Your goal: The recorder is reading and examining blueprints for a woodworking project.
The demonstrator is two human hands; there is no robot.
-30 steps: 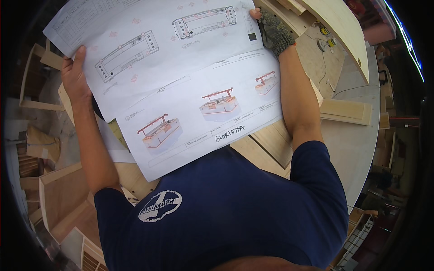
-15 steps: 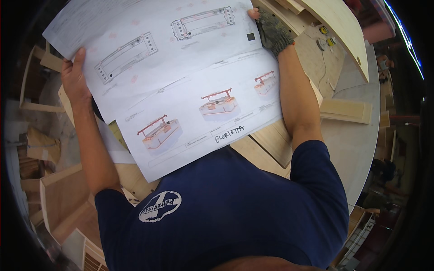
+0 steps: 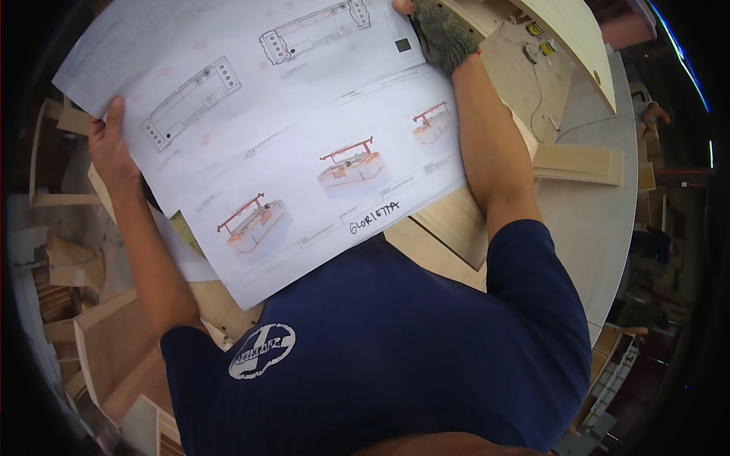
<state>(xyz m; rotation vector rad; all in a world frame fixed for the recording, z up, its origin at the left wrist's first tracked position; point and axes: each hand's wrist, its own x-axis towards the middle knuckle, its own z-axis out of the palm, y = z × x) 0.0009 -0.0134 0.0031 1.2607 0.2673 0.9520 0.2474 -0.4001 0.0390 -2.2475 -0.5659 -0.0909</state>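
A large paper drawing sheet [image 3: 289, 152] fills the upper middle of the view, held up in front of my chest. It carries line plans at the top and several small coloured pictures of a counter-like unit below. My bare left hand [image 3: 114, 152] grips its left edge, thumb on the front and the other fingers mostly behind. At the upper right edge my right hand [image 3: 441, 36], in a camouflage-patterned fingerless glove, holds the sheet with its thumb on the front. Its other fingers are hidden.
Pale wooden panels [image 3: 578, 163] lie on the worktable at right. Yellow-labelled containers [image 3: 546, 49] and a thin cord stand beyond them. A wooden box frame [image 3: 114, 342] is at lower left, near a brown sack [image 3: 76, 262]. Another person [image 3: 654, 114] shows at far right.
The sheet and both hands have shifted a little to the left in view, with the sheet's upper part slightly higher. Both hands keep their hold on it.
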